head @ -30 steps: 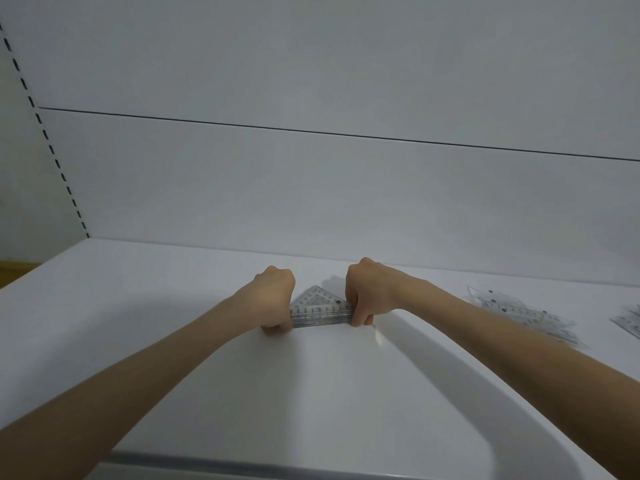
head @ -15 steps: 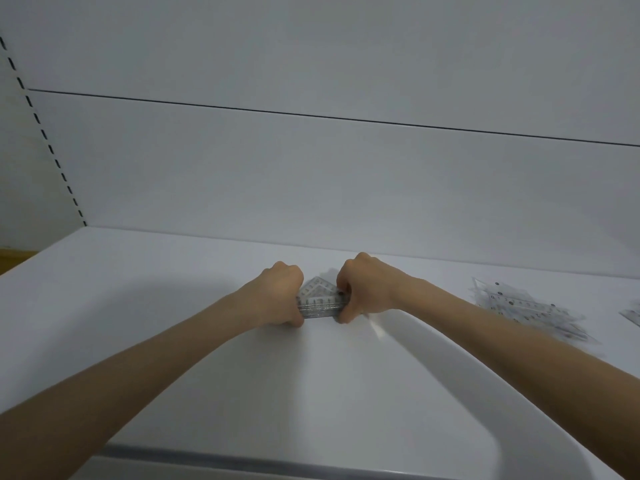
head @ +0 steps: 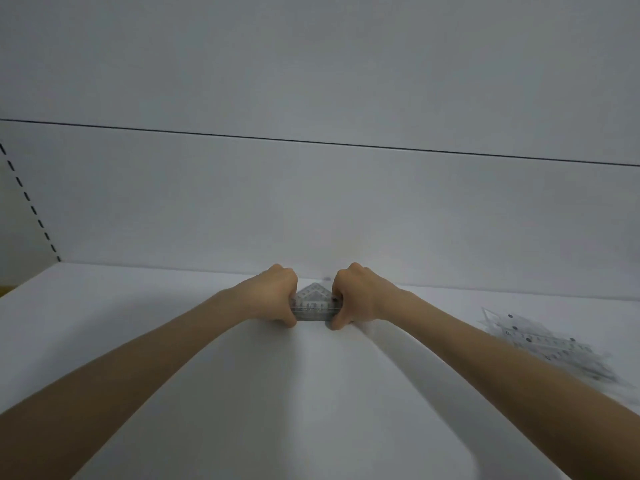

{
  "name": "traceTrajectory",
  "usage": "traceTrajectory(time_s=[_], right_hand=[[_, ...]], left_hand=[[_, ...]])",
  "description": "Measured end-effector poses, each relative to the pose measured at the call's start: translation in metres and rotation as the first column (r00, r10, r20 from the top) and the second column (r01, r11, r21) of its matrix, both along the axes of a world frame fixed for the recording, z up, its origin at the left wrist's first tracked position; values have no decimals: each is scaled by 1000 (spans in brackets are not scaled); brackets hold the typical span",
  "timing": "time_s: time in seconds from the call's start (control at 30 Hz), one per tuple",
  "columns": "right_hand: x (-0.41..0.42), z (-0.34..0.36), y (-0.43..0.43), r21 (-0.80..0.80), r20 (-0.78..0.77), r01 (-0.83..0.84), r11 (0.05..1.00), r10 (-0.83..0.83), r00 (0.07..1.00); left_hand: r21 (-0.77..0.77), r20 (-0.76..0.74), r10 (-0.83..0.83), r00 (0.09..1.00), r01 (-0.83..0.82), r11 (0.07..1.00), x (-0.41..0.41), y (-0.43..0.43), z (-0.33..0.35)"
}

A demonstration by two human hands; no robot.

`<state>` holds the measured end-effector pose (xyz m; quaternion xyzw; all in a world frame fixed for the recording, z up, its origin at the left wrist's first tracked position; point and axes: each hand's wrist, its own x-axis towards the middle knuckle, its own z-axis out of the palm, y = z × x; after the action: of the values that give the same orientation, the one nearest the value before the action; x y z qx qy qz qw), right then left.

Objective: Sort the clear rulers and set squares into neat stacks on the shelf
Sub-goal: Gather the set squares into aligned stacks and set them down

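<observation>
Set squares [head: 313, 304] of clear plastic, gathered in a small stack with printed scales, lie on the white shelf [head: 311, 403] near its back edge, about midway across the view. The stack's long edge faces the person and its apex points at the back panel [head: 311, 209]. The left hand [head: 273, 296] grips the stack's left end, fingers curled over it and thumb down at the near edge. The right hand [head: 358, 296] grips the right end the same way, so only the middle of the stack shows between the two hands. Both bare forearms reach in from the lower corners. Well apart to the right, a loose pile [head: 543, 344] of clear rulers and set squares lies spread untidily on the shelf, blurred. A slotted upright [head: 31, 206] runs along the left edge of the back panel.
</observation>
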<state>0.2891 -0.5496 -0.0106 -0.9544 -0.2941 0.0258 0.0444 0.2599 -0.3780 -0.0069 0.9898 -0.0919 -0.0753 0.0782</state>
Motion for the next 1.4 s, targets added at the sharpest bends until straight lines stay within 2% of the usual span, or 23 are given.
traceTrajectory(time_s=[0.43, 0.63, 0.9, 1.27, 1.4], right_hand=[[42, 8, 15, 3, -30, -11, 1000, 11, 999], [48, 11, 14, -25, -91, 37, 999, -39, 995], [53, 17, 19, -26, -102, 23, 999, -25, 994], [56, 20, 21, -57, -140, 30, 998, -38, 989], [54, 21, 17, -59, -173, 63, 996, -72, 982]], left_hand=[[29, 11, -51, 999, 50, 998, 58, 14, -5], [31, -57, -51, 997, 53, 998, 64, 11, 0], [-4, -22, -47, 999, 47, 999, 66, -1, 3], [-16, -67, -23, 998, 22, 1000, 67, 0, 6], [37, -82, -7, 997, 10, 999, 62, 11, 8]])
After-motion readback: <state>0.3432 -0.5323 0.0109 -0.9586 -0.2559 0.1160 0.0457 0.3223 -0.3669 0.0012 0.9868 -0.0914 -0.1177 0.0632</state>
